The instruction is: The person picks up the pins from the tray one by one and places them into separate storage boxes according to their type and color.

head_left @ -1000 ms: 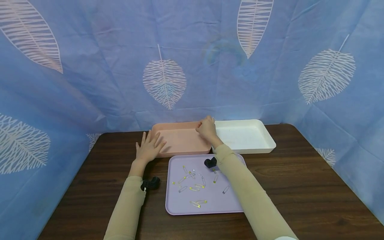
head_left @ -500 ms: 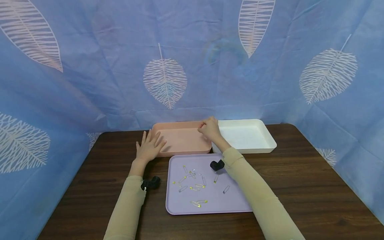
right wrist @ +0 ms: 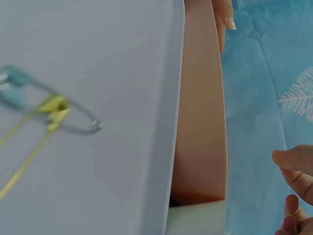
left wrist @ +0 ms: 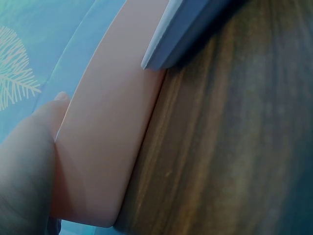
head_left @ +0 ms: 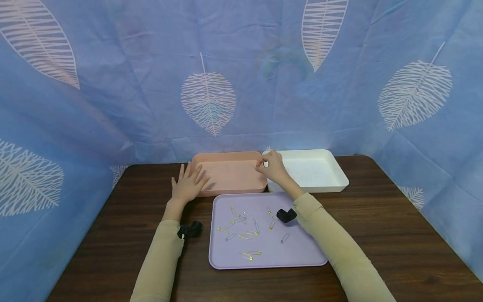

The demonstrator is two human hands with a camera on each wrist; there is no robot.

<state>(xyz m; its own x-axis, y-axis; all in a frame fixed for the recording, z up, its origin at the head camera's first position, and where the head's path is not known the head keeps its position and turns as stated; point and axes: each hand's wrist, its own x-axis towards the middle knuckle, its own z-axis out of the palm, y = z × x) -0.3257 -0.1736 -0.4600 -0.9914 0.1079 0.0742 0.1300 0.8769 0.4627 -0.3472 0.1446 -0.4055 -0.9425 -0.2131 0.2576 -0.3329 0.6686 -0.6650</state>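
My left hand lies with spread fingers over the left end of the shallow pink tray; its thumb shows along the tray's wall in the left wrist view. My right hand hovers where the pink tray meets the white tray. Its thumb and forefinger come together at the tips, over the pink tray's right end; I cannot tell whether a pin is between them. On the lilac tray lie several safety pins, some yellow, like this safety pin, others silver, like this safety pin.
All three trays stand on a dark wooden table, the lilac one in front of the other two. A blue cloth with white leaf prints hangs behind and at both sides. Black wrist cameras sit on both forearms, the right camera over the lilac tray.
My right hand and forearm have shifted to the right, from over the pink tray toward the white one, uncovering more of the lilac tray. The left hand has kept its place.
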